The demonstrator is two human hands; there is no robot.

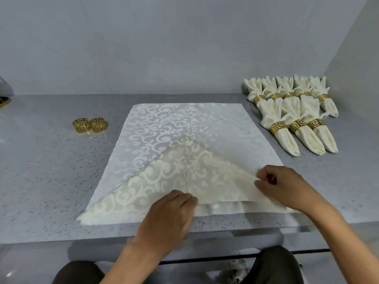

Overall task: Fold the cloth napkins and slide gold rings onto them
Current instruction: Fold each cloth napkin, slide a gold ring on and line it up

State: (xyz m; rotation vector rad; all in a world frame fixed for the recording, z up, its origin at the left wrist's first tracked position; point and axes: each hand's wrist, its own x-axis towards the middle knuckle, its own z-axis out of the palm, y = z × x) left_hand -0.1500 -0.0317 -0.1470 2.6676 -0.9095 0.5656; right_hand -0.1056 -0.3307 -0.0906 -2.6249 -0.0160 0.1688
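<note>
On the speckled desk [41,181], two gold rings [90,125] stand touching each other, well to the left of the white cloth [164,128]. A cream napkin [184,177] lies on that cloth's near half, folded into a triangle. The left hand [170,214] rests on the napkin's near edge, fingers curled; whether its grip pinches the fabric cannot be told. The right hand [281,185] pinches the napkin's right corner. Right of the cloth lie finished napkins [295,113] in rings.
</note>
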